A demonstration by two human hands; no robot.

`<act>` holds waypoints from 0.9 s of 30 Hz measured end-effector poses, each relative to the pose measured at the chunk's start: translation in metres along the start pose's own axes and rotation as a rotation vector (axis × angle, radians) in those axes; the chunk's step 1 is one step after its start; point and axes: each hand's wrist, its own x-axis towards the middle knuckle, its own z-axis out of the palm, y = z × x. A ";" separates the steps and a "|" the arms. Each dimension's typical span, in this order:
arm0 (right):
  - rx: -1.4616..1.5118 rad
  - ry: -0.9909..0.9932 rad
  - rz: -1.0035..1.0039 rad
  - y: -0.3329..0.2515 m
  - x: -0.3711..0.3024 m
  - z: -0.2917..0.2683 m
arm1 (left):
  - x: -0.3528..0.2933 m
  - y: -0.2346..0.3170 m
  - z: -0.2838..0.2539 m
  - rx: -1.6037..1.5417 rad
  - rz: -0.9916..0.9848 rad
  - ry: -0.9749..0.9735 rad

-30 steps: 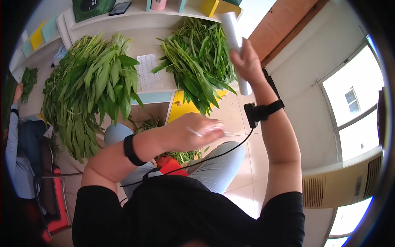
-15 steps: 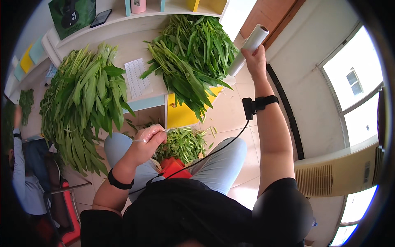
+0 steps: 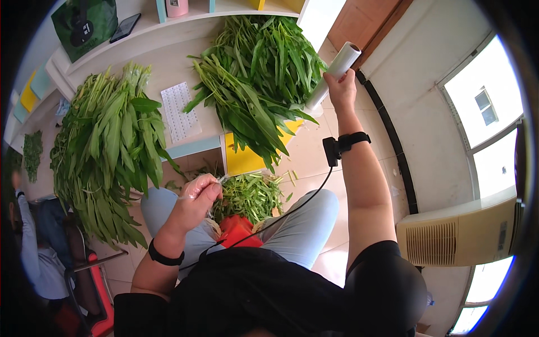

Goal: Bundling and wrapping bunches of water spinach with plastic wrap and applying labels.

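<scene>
My right hand [image 3: 342, 91], stretched out to the far right, is closed round a roll of clear plastic film [image 3: 340, 66] beside the table. My left hand [image 3: 196, 199] is above my left knee with its fingers curled. Thin clear plastic covers its knuckles, and a wisp of it sticks out by the fingertips. Cut green stems and leaves [image 3: 252, 196] lie between my knees, over something red [image 3: 241, 231]. Close to my left hand, a big heap of leafy greens [image 3: 112, 135] hangs over the table edge. Another heap [image 3: 269, 67] lies nearer the roll.
A white sheet with rows of marks [image 3: 181, 112] lies on the table [image 3: 163, 62] between the heaps. A green bag [image 3: 84, 28] and a phone [image 3: 126, 28] rest on the shelf. Another person's sleeve [image 3: 33, 241] and a red chair [image 3: 101, 297] are at left. A beige appliance [image 3: 449, 238] stands at right.
My right hand has come slightly nearer and to the left with the roll. My left hand stays curled in about the same place. The whole view has shifted a little.
</scene>
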 end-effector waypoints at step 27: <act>0.866 -0.865 0.114 -0.160 -0.230 -0.023 | 0.031 0.002 0.015 -0.352 0.342 -0.109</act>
